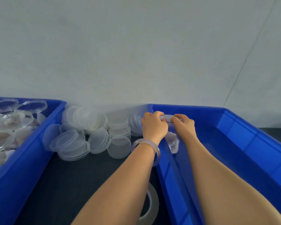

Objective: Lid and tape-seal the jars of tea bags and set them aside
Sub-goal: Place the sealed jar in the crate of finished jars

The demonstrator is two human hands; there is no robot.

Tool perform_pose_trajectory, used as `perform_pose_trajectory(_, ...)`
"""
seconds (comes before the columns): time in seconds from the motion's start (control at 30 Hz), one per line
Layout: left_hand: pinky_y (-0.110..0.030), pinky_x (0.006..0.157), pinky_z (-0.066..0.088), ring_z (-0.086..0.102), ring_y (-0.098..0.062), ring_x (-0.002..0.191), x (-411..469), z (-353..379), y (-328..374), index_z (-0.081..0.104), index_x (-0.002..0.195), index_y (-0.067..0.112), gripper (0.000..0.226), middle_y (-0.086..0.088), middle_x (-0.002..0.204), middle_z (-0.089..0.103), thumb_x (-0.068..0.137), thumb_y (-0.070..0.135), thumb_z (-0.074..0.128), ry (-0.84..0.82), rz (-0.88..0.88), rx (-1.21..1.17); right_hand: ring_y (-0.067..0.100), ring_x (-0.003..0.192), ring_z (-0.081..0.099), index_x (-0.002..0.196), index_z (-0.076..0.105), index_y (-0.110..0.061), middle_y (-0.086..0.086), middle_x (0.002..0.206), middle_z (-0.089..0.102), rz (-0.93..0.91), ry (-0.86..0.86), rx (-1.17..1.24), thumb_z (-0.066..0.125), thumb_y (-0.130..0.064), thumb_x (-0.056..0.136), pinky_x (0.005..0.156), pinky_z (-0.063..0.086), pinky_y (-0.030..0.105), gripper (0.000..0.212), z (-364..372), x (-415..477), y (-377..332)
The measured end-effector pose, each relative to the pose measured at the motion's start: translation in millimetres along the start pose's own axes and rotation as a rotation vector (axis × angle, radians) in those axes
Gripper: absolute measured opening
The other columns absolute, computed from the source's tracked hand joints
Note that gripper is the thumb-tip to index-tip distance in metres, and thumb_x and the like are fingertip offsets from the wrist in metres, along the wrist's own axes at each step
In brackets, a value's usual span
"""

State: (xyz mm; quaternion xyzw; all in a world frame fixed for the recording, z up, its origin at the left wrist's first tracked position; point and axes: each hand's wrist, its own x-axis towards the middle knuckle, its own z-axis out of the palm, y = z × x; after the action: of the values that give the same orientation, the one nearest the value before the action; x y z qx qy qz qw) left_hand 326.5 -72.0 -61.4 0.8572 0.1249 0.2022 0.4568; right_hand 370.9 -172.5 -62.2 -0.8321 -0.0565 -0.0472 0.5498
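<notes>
At the far left stands a blue bin [31, 153], and in it are open clear jars [15, 120] holding pale tea bags, with no lids on the ones I can see. To the right of that bin, on the dark table [63, 184], lies a loose heap of frosted round lids [88, 132]. Some are stacked, some lean on edge, and the pile reaches back to the pale wall [136, 46].

Nearer to me, half hidden under my left forearm, a roll of clear tape [152, 203] lies on the table just beside the near left wall of the second bin. A pale translucent bangle [156, 148] sits around my left wrist.

My left hand [153, 125] is curled over the left edge of the lid [167, 117] on the jar I am working on [173, 138], fingers bent down over the rim. This jar stands in the far left corner of the right blue bin [234, 125], close against its left wall, with white tea bags showing through its clear side between my wrists. My right hand [184, 125] grips the right edge of the same lid, fingers bent and knuckles up, nearly meeting my left hand across the top. Whether there is tape on the rim I cannot tell. The rest of this bin stretches off to the right and toward me.
</notes>
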Motion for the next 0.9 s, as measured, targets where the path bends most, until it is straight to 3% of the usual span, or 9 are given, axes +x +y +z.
perform_pose_trajectory(0.1, -0.032, 0.098, 0.038, 0.050, -0.026, 0.114, 15, 3, -5, 0.064, 0.119, 0.021, 0.026, -0.008, 0.116, 0.062, 0.096, 0.024, 0.051, -0.010, 0.039, 0.139, 0.019, 0.104, 0.054, 0.125, 0.057, -0.011, 0.011, 0.132, 0.051, -0.052, 0.054, -0.031, 0.061, -0.027, 0.091, 0.084, 0.045, 0.030, 0.038, 7, 13, 4)
perform_pose_trajectory(0.2, -0.035, 0.093, 0.044, 0.046, -0.026, 0.114, 25, 5, -5, 0.065, 0.120, 0.023, 0.031, -0.008, 0.109, 0.065, 0.096, 0.018, 0.047, -0.046, 0.106, 0.208, 0.017, 0.106, 0.050, 0.127, 0.054, -0.012, 0.009, 0.133, 0.048, -0.080, 0.102, -0.013, 0.061, -0.030, 0.092, 0.084, 0.040, 0.028, 0.040, 20, 20, 11)
perform_pose_trajectory(0.43, -0.035, 0.099, 0.035, 0.027, -0.028, 0.137, 50, 6, -8, 0.057, 0.128, 0.010, 0.039, -0.013, 0.127, 0.058, 0.093, 0.007, 0.039, -0.084, 0.088, 0.244, 0.011, 0.097, 0.045, 0.123, 0.054, -0.012, 0.004, 0.127, 0.056, -0.032, 0.171, -0.002, 0.052, -0.032, 0.098, 0.076, 0.032, 0.023, 0.032, 40, 56, 3)
perform_pose_trajectory(0.53, -0.037, 0.102, 0.037, 0.033, -0.028, 0.135, 53, 4, -10, 0.053, 0.133, 0.010, 0.042, -0.013, 0.132, 0.053, 0.093, 0.008, 0.040, -0.107, 0.093, 0.230, 0.012, 0.094, 0.048, 0.119, 0.055, -0.012, 0.004, 0.124, 0.057, -0.054, 0.200, -0.029, 0.052, -0.034, 0.097, 0.075, 0.035, 0.025, 0.031, 40, 58, 7)
perform_pose_trajectory(0.63, -0.035, 0.104, 0.038, 0.045, -0.027, 0.127, 47, -9, -12, 0.054, 0.133, 0.008, 0.042, -0.013, 0.133, 0.055, 0.092, 0.005, 0.043, -0.081, 0.085, 0.092, 0.024, 0.103, 0.051, 0.123, 0.053, -0.013, 0.011, 0.131, 0.049, -0.028, 0.192, -0.161, 0.048, -0.040, 0.097, 0.078, 0.038, 0.032, 0.038, 41, 52, 1)
perform_pose_trajectory(0.73, -0.026, 0.097, 0.036, 0.050, -0.025, 0.123, 35, -48, -13, 0.057, 0.130, 0.011, 0.041, -0.010, 0.132, 0.058, 0.092, 0.005, 0.042, 0.034, -0.006, -0.032, 0.034, 0.119, 0.039, 0.122, 0.057, -0.014, 0.014, 0.133, 0.047, -0.129, 0.254, -0.448, 0.045, -0.038, 0.097, 0.093, 0.034, 0.040, 0.036, 54, 34, -29)
perform_pose_trajectory(0.8, -0.027, 0.097, 0.037, 0.050, -0.025, 0.124, 22, -83, -17, 0.056, 0.129, 0.012, 0.042, -0.010, 0.132, 0.057, 0.091, 0.004, 0.041, 0.142, -0.063, -0.040, 0.036, 0.115, 0.044, 0.115, 0.062, -0.013, 0.014, 0.124, 0.057, -0.298, 0.158, -0.487, 0.047, -0.029, 0.096, 0.092, 0.035, 0.039, 0.030, 74, 13, -61)
perform_pose_trajectory(0.9, -0.032, 0.099, 0.041, 0.049, -0.026, 0.123, -10, -143, -25, 0.054, 0.130, 0.013, 0.042, -0.011, 0.132, 0.054, 0.090, 0.004, 0.044, 0.306, -0.102, 0.023, 0.030, 0.107, 0.056, 0.108, 0.065, -0.010, 0.011, 0.110, 0.067, -0.501, -0.142, -0.278, 0.052, -0.018, 0.093, 0.082, 0.042, 0.032, 0.022, 117, -42, -108)
